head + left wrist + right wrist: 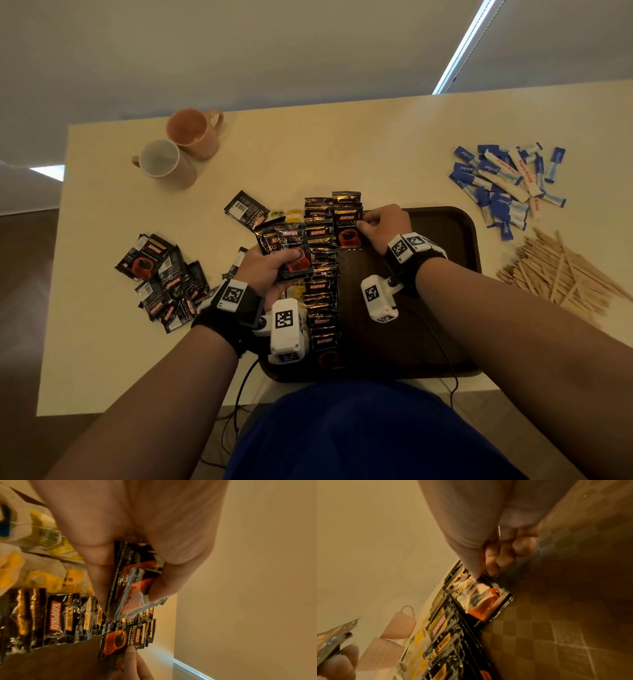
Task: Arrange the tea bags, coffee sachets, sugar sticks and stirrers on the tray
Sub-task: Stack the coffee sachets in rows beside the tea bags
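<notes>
The left hand [270, 270] grips spare coffee packets [291, 250], ready to pass. The right hand [383, 226] pinches one packet [347, 229], starting a new row on the tray [445, 274].

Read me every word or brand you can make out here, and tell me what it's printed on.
"KOPIKO SUPREMO": coffee sachets held in the left hand.
"KOPIKO SUPREMO": sachet pinched by the right hand.
"KOPIKO": overlapped sachet row on the tray.
Too blurred to read: red lettering on the white sugar sticks, script on the blue sticks, tea bag tags.

Black-orange sachets [347, 226] (gold edges); brown checkered tray [442, 291].
</notes>
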### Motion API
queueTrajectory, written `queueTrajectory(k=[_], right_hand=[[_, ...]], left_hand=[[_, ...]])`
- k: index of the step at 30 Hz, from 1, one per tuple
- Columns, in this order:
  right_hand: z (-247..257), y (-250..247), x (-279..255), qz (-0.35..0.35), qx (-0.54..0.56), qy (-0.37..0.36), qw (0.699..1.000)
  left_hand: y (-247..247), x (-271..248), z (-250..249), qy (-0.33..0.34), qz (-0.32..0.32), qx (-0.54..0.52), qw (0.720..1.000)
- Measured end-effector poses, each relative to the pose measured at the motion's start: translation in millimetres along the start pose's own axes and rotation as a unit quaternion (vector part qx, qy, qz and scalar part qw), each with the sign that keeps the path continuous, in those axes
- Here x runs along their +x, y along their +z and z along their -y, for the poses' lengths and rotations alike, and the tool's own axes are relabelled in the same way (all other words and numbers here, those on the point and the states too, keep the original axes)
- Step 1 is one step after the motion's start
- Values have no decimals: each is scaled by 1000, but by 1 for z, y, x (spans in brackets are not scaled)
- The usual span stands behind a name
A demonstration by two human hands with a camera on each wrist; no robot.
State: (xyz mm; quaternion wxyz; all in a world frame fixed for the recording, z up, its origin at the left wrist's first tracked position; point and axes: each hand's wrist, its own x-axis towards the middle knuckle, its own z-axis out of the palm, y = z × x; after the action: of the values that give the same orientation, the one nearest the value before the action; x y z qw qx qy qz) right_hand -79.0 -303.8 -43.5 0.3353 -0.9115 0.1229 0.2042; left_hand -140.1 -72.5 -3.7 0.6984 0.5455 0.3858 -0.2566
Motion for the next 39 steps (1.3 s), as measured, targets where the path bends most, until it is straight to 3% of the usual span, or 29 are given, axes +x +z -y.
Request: queueTrajectory(k=[8, 13, 15, 18, 20, 25, 31, 35, 39], right_hand=[[-1, -2, -2, -7, 2, 2, 1000], [1, -5, -12, -54, 25, -16, 998], [11, -6, -21, -11, 80, -61, 995], [29, -7, -35, 120, 127, -131, 976], [35, -4, -38, 182, 157, -141, 961], [27, 1, -35, 179, 216, -79, 957], [-4, -6, -27, 95, 321, 67, 940], [-19, -4, -29, 64, 273, 86, 956], [-25, 5, -24, 41, 145, 74, 986]], left_hand=[[1, -5, 0, 10, 24, -4, 1000], [4, -9, -1, 40, 29, 19, 999], [5, -9, 0, 53, 24, 31, 998], [9, -9, 0, 57, 30, 41, 997], [12, -11, -2, 55, 45, 43, 997], [13, -12, -7, 0, 74, -19, 997], [11, -10, -4, -2, 76, -26, 997], [10, -11, -3, 3, 60, -32, 998], [9, -12, -3, 5, 54, -28, 998]])
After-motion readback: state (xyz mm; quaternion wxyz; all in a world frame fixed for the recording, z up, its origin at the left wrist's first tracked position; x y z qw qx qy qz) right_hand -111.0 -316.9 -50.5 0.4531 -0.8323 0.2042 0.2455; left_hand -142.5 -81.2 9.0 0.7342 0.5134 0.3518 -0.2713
